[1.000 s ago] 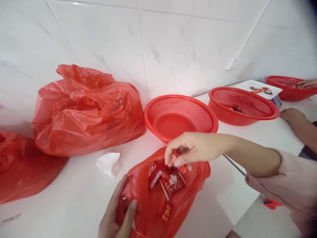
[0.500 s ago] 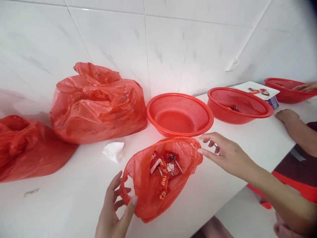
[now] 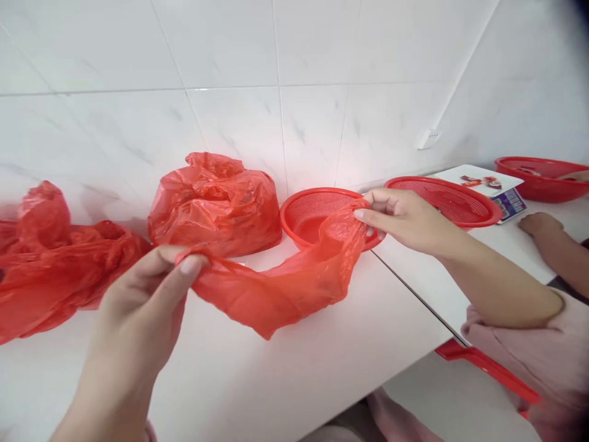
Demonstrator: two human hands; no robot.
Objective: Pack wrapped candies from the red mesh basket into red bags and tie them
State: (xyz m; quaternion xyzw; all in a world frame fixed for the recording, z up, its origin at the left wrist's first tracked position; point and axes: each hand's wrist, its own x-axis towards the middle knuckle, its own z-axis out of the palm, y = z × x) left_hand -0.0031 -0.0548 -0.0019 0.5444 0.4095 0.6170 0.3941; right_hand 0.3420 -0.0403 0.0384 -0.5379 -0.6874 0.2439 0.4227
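A thin red plastic bag (image 3: pixel 276 294) is stretched between my two hands above the white table. My left hand (image 3: pixel 142 301) pinches one upper corner between thumb and fingers. At the other end, my right hand (image 3: pixel 396 218) grips the bunched top of the bag. The bag sags in the middle, and its inside cannot be seen from here. Right behind it stands a red mesh basket (image 3: pixel 301 215), partly covered by the bag and my right hand.
Full red plastic bags (image 3: pixel 216 209) sit against the tiled wall, another bag (image 3: pixel 59 264) at far left. To the right are a second red basket (image 3: pixel 460 199), a scale (image 3: pixel 508 205) bearing small packets, and a third basket (image 3: pixel 543 184). A co-worker's arm (image 3: pixel 552 245) rests nearby.
Both hands have closed on the bag's ends and raised it off the table, pulling it wide. The packets inside are now out of sight. The view has tilted up.
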